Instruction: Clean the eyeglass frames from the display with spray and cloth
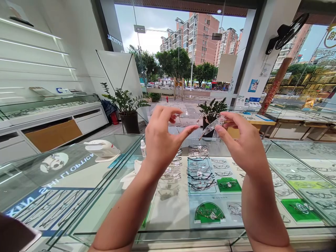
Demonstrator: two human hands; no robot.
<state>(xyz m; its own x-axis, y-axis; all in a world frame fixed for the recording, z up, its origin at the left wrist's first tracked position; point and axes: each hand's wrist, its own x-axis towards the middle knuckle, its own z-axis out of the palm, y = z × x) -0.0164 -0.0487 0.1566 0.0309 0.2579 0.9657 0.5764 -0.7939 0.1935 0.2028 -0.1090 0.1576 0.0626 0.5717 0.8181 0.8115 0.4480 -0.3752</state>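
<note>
A pair of thin-rimmed eyeglasses [198, 120] is held up level above the glass display counter [168, 232]. My left hand [166, 134] is at its left side, with index finger curled at the rim and thumb stretched toward the middle; thumb and index are apart. My right hand [240, 141] pinches the right side between thumb and fingers, where a clear plastic piece [214, 126] slants down. Below the hands, inside the counter, rows of eyeglasses [201, 175] lie on a pale blue board, beside a green card [229, 184].
A small white bottle [143, 148] and a white display stand [102, 149] are to the left. Potted plants [130, 105] stand beyond the counter, before a large glass front. More cases [301, 168] extend right. A black fan [285, 35] is wall-mounted.
</note>
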